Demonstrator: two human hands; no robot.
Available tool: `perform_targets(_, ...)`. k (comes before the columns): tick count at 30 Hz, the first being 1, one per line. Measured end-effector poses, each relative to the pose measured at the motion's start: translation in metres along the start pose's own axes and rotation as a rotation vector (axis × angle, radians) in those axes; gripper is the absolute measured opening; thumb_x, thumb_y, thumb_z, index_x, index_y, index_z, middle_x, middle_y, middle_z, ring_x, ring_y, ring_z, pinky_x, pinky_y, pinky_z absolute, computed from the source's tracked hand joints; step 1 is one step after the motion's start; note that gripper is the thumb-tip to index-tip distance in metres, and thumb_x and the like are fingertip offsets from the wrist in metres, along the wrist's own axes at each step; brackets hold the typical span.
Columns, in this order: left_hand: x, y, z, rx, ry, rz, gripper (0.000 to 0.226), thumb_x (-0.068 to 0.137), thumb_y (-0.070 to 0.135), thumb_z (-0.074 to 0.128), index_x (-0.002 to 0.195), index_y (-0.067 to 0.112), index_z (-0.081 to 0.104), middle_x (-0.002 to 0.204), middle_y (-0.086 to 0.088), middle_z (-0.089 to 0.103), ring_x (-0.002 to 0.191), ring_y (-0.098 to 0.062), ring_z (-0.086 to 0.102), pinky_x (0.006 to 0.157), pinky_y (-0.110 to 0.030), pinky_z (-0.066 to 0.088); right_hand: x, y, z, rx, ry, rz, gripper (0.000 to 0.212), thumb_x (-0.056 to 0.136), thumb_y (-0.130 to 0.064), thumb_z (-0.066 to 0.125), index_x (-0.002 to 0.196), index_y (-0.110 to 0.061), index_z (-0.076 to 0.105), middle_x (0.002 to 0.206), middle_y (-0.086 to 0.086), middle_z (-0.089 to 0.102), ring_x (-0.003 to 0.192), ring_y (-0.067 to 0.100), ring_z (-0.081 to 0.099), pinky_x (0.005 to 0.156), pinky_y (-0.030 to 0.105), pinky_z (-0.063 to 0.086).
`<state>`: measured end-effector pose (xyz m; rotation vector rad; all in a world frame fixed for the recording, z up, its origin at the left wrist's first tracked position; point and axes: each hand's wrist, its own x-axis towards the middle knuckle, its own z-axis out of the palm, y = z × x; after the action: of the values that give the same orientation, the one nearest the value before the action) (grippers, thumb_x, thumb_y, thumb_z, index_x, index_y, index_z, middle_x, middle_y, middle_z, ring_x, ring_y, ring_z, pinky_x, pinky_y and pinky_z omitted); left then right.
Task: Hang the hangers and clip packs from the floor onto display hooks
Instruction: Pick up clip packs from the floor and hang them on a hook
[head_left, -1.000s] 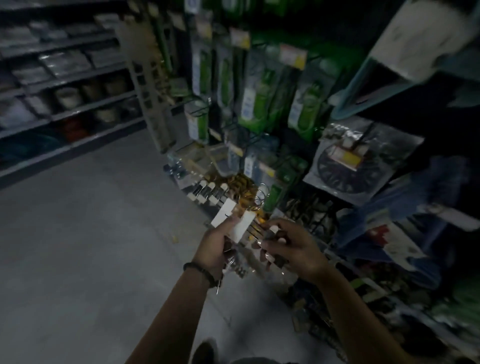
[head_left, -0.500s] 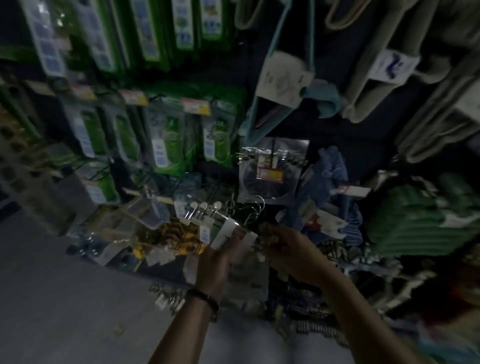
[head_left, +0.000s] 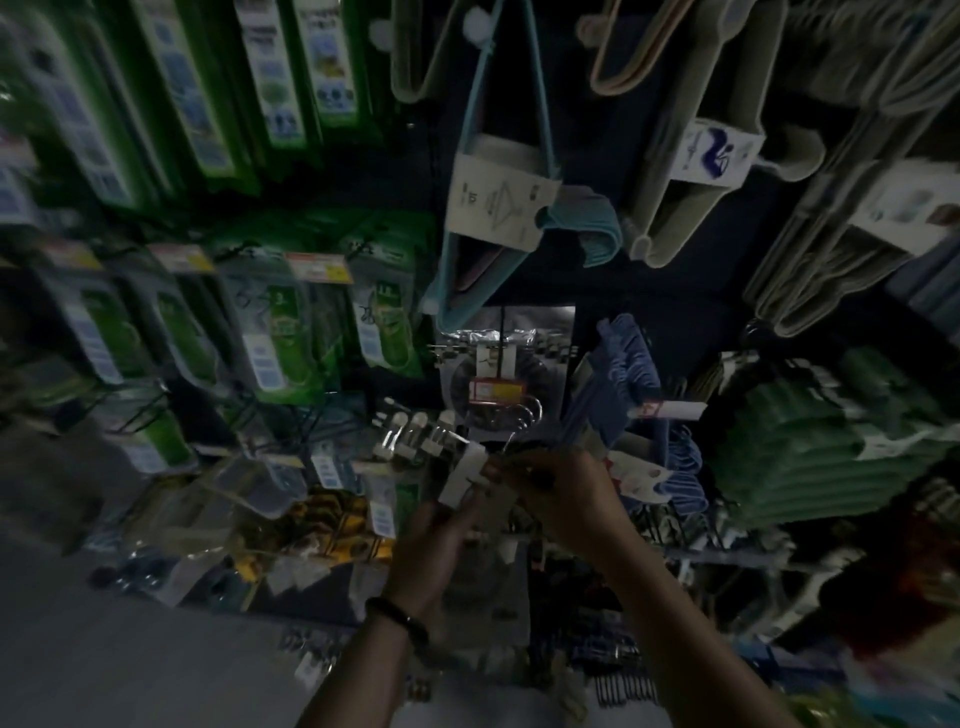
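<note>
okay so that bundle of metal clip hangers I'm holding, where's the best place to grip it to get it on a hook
Probably the necks just under the wire hooks, gripped from below with the right hand. The hooks stand upward and free, so a low grip leaves their openings clear.

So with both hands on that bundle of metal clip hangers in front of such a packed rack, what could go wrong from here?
Three risks, as I judge them:
1. The clip hangers are held by their paper band between the left hand and right hand; the loose wire hooks could snag the silver pack just behind.
2. The scene is dark and blurred, so finding a free peg may be hard.
3. More packs on the floor lie near the person's feet and could be stepped on.
</note>
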<state>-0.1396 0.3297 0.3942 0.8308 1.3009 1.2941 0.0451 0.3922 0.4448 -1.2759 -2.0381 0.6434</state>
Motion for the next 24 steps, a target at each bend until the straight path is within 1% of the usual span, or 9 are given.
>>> perform_targets(4, 0.025, -0.003, -0.016, -0.298, 0.259, -0.203, 0.051, 0.069, 0.056, 0.086, 0.091, 0.013, 0.071, 0.065, -0.008, 0.047, 0.055, -0.031, 0.047, 0.053, -0.033, 0.038, 0.019, 0.042, -0.011, -0.095, 0.059, -0.012, 0.022, 0.094, -0.048, 0.073, 0.114, -0.040, 0.080, 0.091, -0.028, 0.076, 0.078, -0.004, 0.071, 0.061, 0.019, 0.055)
perform_targets(6, 0.043, 0.001, -0.024, -0.250, 0.350, -0.260, 0.039, 0.092, 0.045, 0.070, 0.108, 0.009, 0.072, 0.065, -0.017, 0.050, 0.055, -0.032, 0.047, 0.051, -0.029, 0.029, 0.026, 0.067, -0.011, -0.193, 0.072, -0.053, 0.024, 0.096, -0.047, 0.071, 0.117, -0.039, 0.080, 0.104, -0.019, 0.079, 0.082, 0.004, 0.074, 0.064, 0.028, 0.060)
perform_targets(9, 0.072, 0.012, -0.037, -0.107, 0.379, -0.265, 0.040, 0.103, 0.040, 0.058, 0.128, 0.011, 0.069, 0.107, -0.040, 0.057, 0.089, -0.055, 0.057, 0.059, -0.035, 0.034, 0.034, 0.105, -0.005, -0.323, 0.071, -0.145, 0.037, 0.100, -0.061, 0.053, 0.117, -0.042, 0.079, 0.097, -0.015, 0.079, 0.074, 0.010, 0.072, 0.056, 0.027, 0.054)
perform_targets(12, 0.093, 0.031, -0.037, 0.056, 0.336, -0.323, 0.025, 0.096, 0.037, 0.069, 0.091, 0.013, 0.070, 0.065, -0.009, 0.040, 0.052, -0.027, 0.037, 0.062, -0.040, 0.036, 0.040, 0.139, 0.008, -0.444, 0.054, -0.176, 0.047, 0.102, -0.067, 0.039, 0.122, -0.045, 0.076, 0.089, -0.008, 0.076, 0.070, 0.017, 0.064, 0.053, 0.029, 0.044)
perform_targets(14, 0.106, 0.045, -0.029, 0.142, 0.317, -0.307, 0.027, 0.095, 0.037, 0.072, 0.076, 0.020, 0.064, 0.056, -0.003, 0.032, 0.045, -0.021, 0.030, 0.056, -0.035, 0.027, 0.046, 0.147, 0.012, -0.501, 0.070, -0.188, 0.027, 0.100, -0.052, 0.060, 0.119, -0.044, 0.078, 0.083, -0.004, 0.076, 0.068, 0.022, 0.061, 0.054, 0.027, 0.038)
perform_targets(17, 0.122, 0.062, -0.013, 0.187, 0.230, -0.233, 0.034, 0.081, 0.048, 0.080, 0.108, 0.029, 0.079, 0.066, -0.009, 0.044, 0.043, -0.020, 0.033, 0.054, -0.032, 0.024, 0.057, 0.149, 0.015, -0.577, 0.049, -0.240, 0.026, 0.087, -0.037, 0.084, 0.113, -0.041, 0.080, 0.084, -0.001, 0.077, 0.073, 0.027, 0.067, 0.060, 0.032, 0.050)
perform_targets(20, 0.124, 0.082, 0.008, 0.291, 0.206, -0.164, 0.022, 0.081, 0.050, 0.082, 0.099, 0.038, 0.078, 0.104, -0.005, 0.069, 0.079, -0.023, 0.064, 0.066, -0.031, 0.043, 0.066, 0.148, 0.015, -0.641, 0.044, -0.274, 0.029, 0.081, -0.033, 0.088, 0.109, -0.040, 0.081, 0.093, -0.004, 0.079, 0.082, 0.026, 0.072, 0.069, 0.033, 0.055)
perform_targets(22, 0.125, 0.089, 0.018, 0.341, 0.188, -0.127, 0.017, 0.087, 0.048, 0.079, 0.102, 0.042, 0.076, 0.123, -0.003, 0.072, 0.117, -0.029, 0.064, 0.071, -0.028, 0.047, 0.072, 0.152, 0.020, -0.653, 0.063, -0.303, 0.036, 0.078, -0.029, 0.089, 0.111, -0.040, 0.080, 0.098, -0.005, 0.080, 0.087, 0.027, 0.073, 0.074, 0.035, 0.055)
perform_targets(24, 0.123, 0.097, 0.025, 0.386, 0.185, -0.098, 0.030, 0.090, 0.046, 0.077, 0.118, 0.035, 0.076, 0.132, -0.024, 0.066, 0.128, -0.043, 0.058, 0.057, -0.022, 0.042, 0.080, 0.156, 0.026, -0.670, 0.088, -0.342, 0.040, 0.081, -0.026, 0.085, 0.118, -0.040, 0.077, 0.102, -0.003, 0.079, 0.093, 0.031, 0.072, 0.080, 0.039, 0.055)
